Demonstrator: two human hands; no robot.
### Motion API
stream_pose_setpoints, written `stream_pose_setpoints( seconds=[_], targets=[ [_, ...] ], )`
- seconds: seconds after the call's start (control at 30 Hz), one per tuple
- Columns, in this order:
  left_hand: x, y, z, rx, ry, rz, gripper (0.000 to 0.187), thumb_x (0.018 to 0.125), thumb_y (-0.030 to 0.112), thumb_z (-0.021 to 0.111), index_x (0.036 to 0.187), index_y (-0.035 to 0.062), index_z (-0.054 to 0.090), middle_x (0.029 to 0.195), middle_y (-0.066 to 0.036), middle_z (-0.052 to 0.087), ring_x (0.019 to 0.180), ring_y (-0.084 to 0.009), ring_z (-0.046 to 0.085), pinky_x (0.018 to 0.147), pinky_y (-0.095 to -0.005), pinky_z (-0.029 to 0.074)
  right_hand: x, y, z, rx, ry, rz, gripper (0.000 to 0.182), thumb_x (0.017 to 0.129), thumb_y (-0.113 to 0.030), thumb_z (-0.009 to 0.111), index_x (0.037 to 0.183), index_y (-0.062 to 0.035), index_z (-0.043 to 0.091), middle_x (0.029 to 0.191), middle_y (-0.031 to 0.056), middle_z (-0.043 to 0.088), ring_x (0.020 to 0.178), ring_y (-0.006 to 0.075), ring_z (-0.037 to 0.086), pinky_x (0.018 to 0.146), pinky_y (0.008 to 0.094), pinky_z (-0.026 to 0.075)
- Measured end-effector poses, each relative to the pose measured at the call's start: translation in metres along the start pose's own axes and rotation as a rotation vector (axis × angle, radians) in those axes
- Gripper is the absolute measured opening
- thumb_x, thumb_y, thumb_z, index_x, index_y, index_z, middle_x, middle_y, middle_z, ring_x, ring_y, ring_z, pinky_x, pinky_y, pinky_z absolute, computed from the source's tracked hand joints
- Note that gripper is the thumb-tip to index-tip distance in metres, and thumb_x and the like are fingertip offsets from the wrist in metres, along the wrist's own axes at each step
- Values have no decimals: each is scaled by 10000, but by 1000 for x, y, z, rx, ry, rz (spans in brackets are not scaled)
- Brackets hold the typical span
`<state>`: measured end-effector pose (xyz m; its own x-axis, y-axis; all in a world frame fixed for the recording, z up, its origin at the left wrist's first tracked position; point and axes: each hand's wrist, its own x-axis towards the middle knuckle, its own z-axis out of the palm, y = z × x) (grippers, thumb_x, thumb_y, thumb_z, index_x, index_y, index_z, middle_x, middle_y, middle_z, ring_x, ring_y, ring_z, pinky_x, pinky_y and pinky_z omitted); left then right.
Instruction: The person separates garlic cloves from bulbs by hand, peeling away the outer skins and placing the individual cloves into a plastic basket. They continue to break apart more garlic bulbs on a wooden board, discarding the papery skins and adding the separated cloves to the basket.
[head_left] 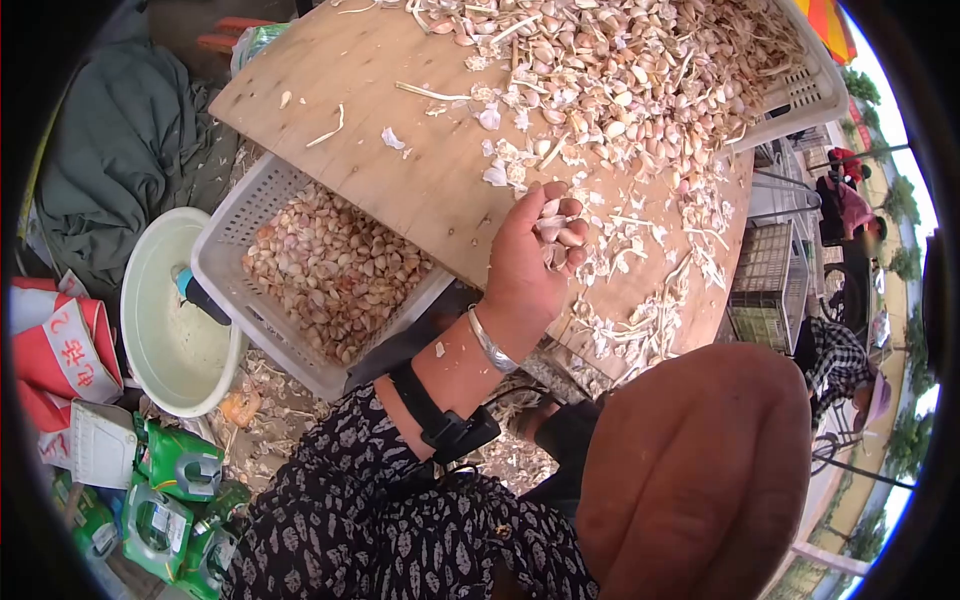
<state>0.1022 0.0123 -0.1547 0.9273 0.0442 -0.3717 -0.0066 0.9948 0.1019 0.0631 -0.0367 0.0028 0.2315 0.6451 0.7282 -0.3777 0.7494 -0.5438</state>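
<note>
My left hand (530, 262) is over the edge of a wooden board (380, 130), palm turned up. Its fingers curl around several garlic cloves (552, 232). A silver bracelet (490, 343) and a black strap (430, 405) are on that wrist. Very near the camera at the lower right is my right hand (700, 470), large and slightly blurred. Its bent fingers are pressed together, and whatever they may hold is hidden. Beyond the left hand, a big heap of garlic cloves (620, 90) lies on the board among dry skins and stalks (650, 315).
Under the board's left edge sits a white crate (222, 235) of garlic cloves. Left of it stands a pale green basin (140, 300). Green plastic containers (160, 520) and a red bag (40, 350) lie lower left. Stacked crates (770, 270) and people (840, 365) appear at right.
</note>
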Motion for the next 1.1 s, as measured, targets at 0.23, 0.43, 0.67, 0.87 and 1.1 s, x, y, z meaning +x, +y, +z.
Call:
stream_pose_setpoints(
  seconds=[0.23, 0.43, 0.67, 0.87, 1.1],
  targets=[
    [0, -2, 1, 9, 21, -16, 212, 938, 278, 497, 1023, 89, 538, 862, -67, 580, 712, -171, 553, 523, -264, 399, -8, 20, 3, -65, 65, -279, 125, 847, -6, 603, 808, 103, 650, 734, 271, 607, 485, 234, 576, 388, 270, 470],
    [0, 1, -2, -9, -48, 4, 206, 940, 263, 483, 1026, 85, 538, 871, -66, 577, 724, -173, 546, 528, -264, 403, -4, 20, -8, -274, 7, -51, 121, 847, -36, 616, 803, 76, 624, 748, 236, 605, 513, 211, 578, 431, 273, 491],
    [-4, 6, 1, -3, -44, 10, 217, 946, 274, 465, 1032, 89, 539, 876, -68, 579, 764, -175, 543, 554, -273, 409, -11, -58, -39, -533, -44, 214, 132, 846, -71, 631, 798, 45, 593, 766, 196, 603, 545, 185, 580, 482, 275, 517],
    [-6, 16, 13, 10, 82, 66, 400, 958, 465, 400, 1039, 97, 535, 889, -45, 585, 721, -156, 552, 593, -289, 428, -30, -47, -85, -1204, 267, 460, 220, 745, -75, 723, 910, 16, 610, 925, 93, 595, 718, 125, 578, 609, 224, 472],
    [6, 22, 6, -3, 138, 69, 287, 941, 360, 449, 1051, 125, 573, 958, -67, 609, 789, -205, 563, 663, -326, 435, -73, -7, -236, -1953, 237, 594, 167, 794, -43, 590, 931, -66, 682, 841, 116, 642, 780, 274, 625, 687, 345, 496]
  ],
)
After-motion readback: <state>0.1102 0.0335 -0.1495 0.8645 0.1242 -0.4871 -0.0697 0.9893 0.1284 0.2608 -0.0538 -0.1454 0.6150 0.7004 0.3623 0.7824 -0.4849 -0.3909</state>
